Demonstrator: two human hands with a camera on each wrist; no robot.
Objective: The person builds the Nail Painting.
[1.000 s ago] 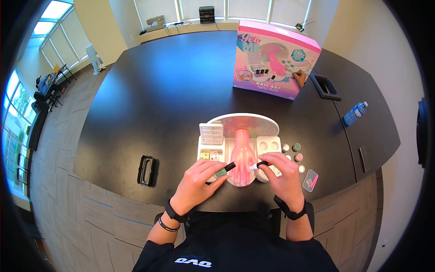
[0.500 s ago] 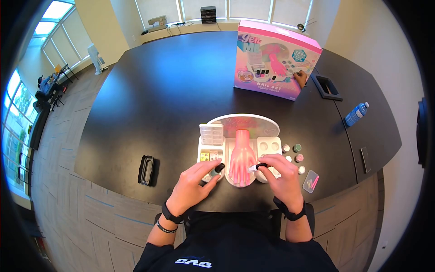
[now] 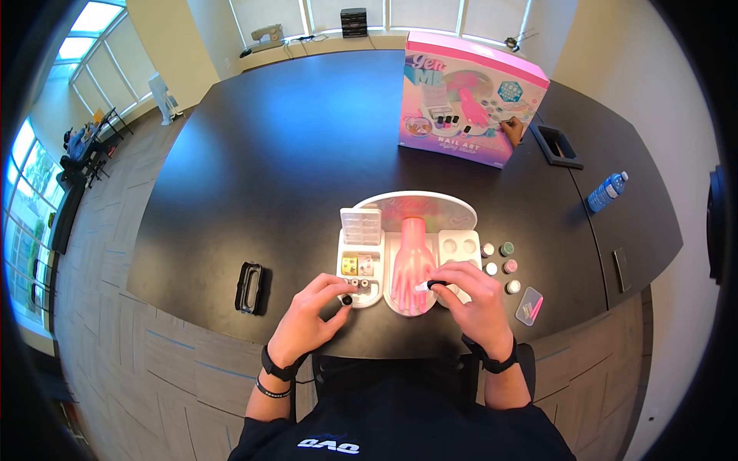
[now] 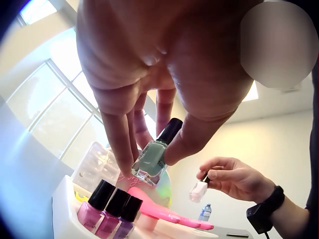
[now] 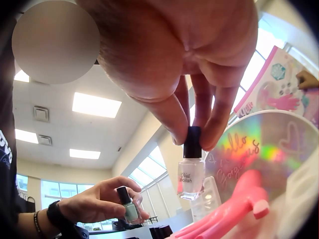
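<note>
My left hand [image 3: 307,321] pinches a green nail polish bottle [image 4: 151,160] between thumb and fingers, at the near left part of the white station. Beside it in the left wrist view stand several pink and purple polish bottles [image 4: 109,211] with black caps. My right hand [image 3: 478,306] pinches the black cap of a clear or whitish polish bottle [image 5: 190,175], above the fingers of the pink model hand [image 3: 412,269]. The model hand lies palm down on the white station [image 3: 390,304], in front of a shiny rounded backboard [image 5: 269,149].
Right of the station stand several small jars [image 3: 510,266] and a small clear case with pink sticks [image 3: 529,306]. A large pink box [image 3: 470,100] stands behind. A water bottle [image 3: 606,192] is at the right, a black frame-like object [image 3: 248,288] at the left.
My left hand has moved left with the green bottle, away from the model hand and over the station's near left part. My right hand has stayed nearly in place, still holding its bottle.
</note>
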